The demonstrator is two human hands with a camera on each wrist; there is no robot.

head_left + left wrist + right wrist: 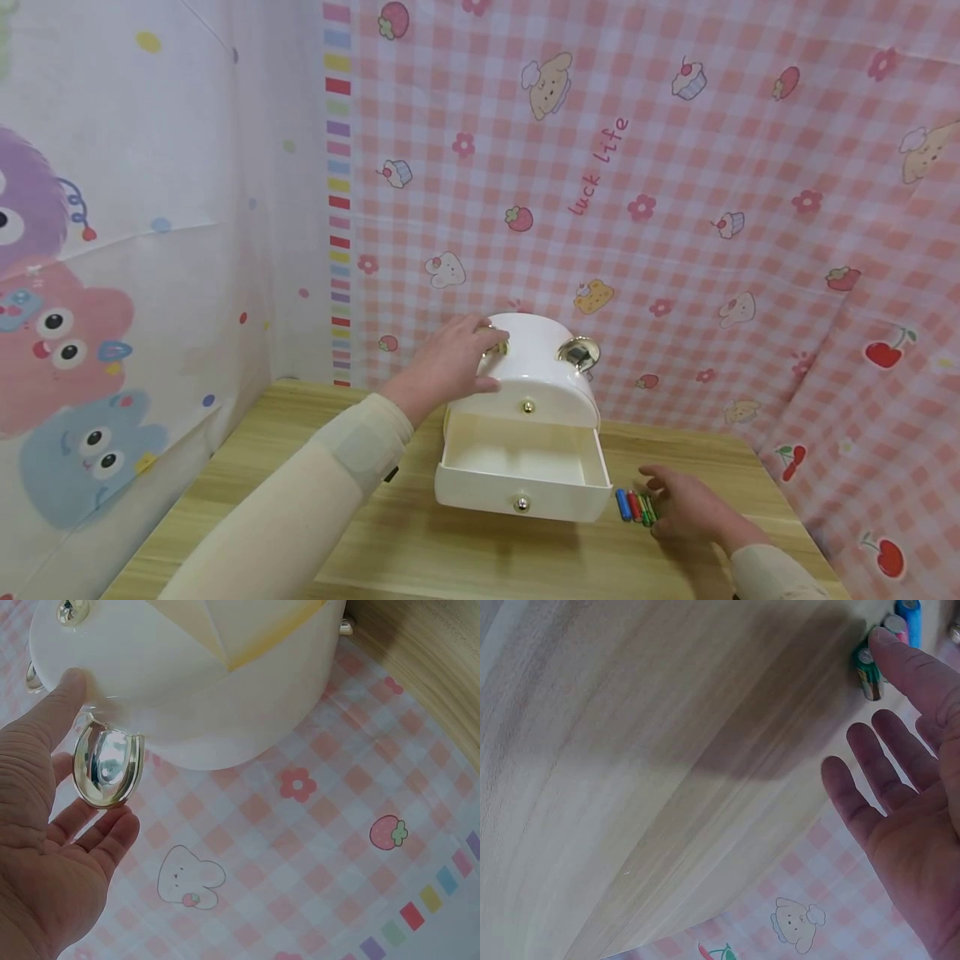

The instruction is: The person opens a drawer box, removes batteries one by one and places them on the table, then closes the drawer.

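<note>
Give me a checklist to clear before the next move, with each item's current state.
1. Lower drawer of the white box pulled open: ok.
2. Batteries on the table, beside the drawer: ok.
3. Right hand close to the batteries: ok.
4. Battery in that hand's grasp: not ok; fingers relaxed, palm bare.
5. Left hand at the gold ear: ok.
6. Left hand's hold firm: cannot tell.

My left arm [300, 500] slants in from between 7 and 8 o'clock, aiming my left hand [442, 367] at 2, its thumb [56, 709] well apart from the gently bent fingers [116, 844]. My right arm [772, 573] enters between 4 and 5, and my right hand [686, 504] points towards 10, palm bare, its fingers loose and slightly spread
</note>
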